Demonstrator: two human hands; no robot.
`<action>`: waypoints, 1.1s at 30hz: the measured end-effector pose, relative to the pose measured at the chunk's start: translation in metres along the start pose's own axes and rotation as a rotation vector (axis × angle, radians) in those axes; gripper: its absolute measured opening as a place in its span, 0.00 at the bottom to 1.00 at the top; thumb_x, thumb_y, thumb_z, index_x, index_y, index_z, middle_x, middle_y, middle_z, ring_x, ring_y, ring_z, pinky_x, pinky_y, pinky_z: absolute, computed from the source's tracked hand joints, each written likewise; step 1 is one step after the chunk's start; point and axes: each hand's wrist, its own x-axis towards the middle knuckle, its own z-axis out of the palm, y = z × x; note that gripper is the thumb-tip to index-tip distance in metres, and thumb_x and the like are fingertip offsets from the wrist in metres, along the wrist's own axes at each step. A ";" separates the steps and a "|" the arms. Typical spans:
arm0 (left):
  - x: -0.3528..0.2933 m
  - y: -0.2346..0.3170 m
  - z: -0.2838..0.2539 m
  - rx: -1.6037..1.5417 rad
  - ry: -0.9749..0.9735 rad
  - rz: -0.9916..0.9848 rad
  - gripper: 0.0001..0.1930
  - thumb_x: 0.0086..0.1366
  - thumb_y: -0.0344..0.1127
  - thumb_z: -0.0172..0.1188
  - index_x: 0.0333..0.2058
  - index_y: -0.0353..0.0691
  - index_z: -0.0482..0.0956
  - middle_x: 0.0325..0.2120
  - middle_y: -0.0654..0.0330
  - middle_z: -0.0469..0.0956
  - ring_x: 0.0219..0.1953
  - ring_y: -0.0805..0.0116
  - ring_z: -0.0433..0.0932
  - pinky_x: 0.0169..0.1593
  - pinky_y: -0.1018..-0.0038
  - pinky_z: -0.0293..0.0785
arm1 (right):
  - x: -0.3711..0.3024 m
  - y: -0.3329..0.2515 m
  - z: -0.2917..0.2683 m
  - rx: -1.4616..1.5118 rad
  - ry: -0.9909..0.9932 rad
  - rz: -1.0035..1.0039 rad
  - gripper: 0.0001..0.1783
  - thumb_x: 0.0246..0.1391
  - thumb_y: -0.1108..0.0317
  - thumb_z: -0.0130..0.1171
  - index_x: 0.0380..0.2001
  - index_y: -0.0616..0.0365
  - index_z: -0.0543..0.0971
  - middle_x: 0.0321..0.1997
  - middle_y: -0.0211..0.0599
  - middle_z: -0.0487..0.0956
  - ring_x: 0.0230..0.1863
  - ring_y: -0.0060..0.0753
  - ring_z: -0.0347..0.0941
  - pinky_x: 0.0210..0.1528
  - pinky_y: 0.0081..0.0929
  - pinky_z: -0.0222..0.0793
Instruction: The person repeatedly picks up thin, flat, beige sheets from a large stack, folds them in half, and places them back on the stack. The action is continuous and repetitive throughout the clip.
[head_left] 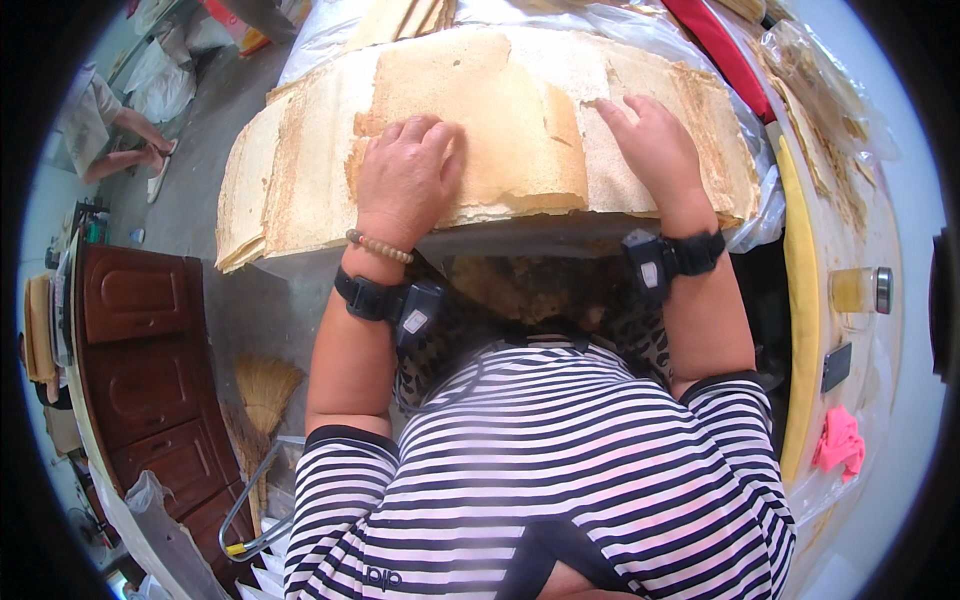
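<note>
Head view: left hand (405, 172) open, palm flat on top sheet of stack of thin tan sheets (300, 170), near stack's front edge. Right hand (655, 150) open, fingers spread, pressing sheet toward right edge. Glass jar (860, 290) on white table (900, 200), right side.

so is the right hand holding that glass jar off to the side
No, the right hand lies flat on the stack of thin tan sheets, while the glass jar stands apart at the right edge.
</note>
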 end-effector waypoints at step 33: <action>-0.080 -0.054 -0.067 0.050 0.417 -0.326 0.09 0.70 0.40 0.66 0.41 0.42 0.86 0.43 0.57 0.86 0.44 0.59 0.84 0.48 0.64 0.80 | 0.003 -0.075 0.060 -0.152 -0.181 -0.547 0.35 0.72 0.39 0.49 0.75 0.42 0.69 0.81 0.41 0.63 0.83 0.44 0.53 0.83 0.42 0.46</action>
